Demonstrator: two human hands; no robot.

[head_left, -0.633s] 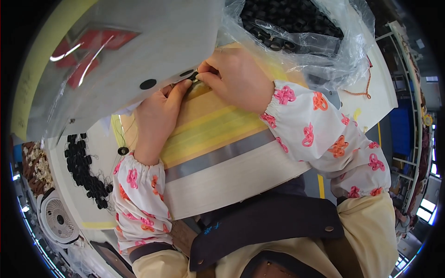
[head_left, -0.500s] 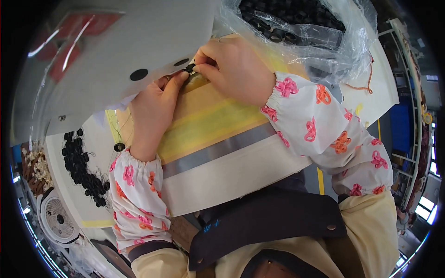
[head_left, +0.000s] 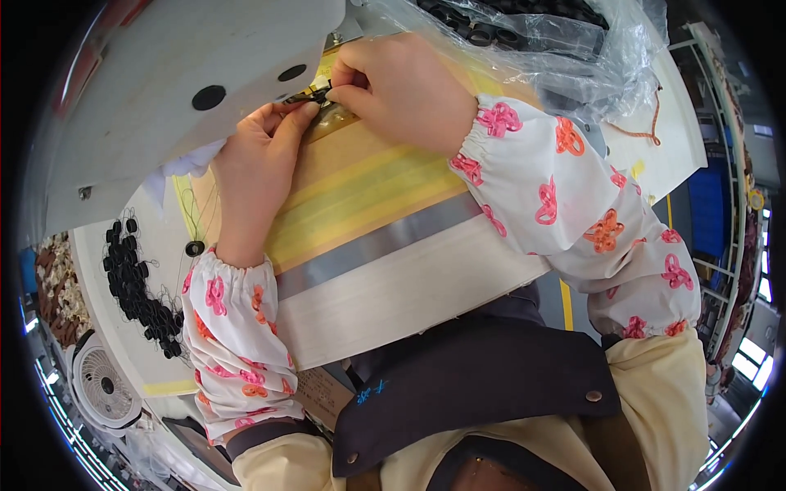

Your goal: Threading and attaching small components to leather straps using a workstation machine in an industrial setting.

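Observation:
Under the edge of the grey-white machine head point(head_left: 164, 123), which looks like a sewing machine, both hands meet at a small black piece point(head_left: 322, 96). My left hand point(head_left: 255, 168) pinches its near-left side between thumb and forefinger. From the right, my right hand point(head_left: 409, 94) holds the other side with thumb and forefinger pressed together. Fingers partly cover the piece, so its full shape is hidden. Below the hands lies a work surface with yellow tape point(head_left: 360, 209) across it. One black ring point(head_left: 194, 248) with loose thread sits beside my left wrist.
Several black rings trailing threads form a chain-like heap point(head_left: 135, 282) on the left. A clear plastic bag point(head_left: 565, 94) holds more black rings point(head_left: 481, 34) at the back right. A brown cord point(head_left: 643, 139) lies beside it. At lower left stands a white fan point(head_left: 106, 383).
The whole view has shifted slightly, with the machine head now further up and left. Both hands still pinch the black piece, and the fingers have altered only a little.

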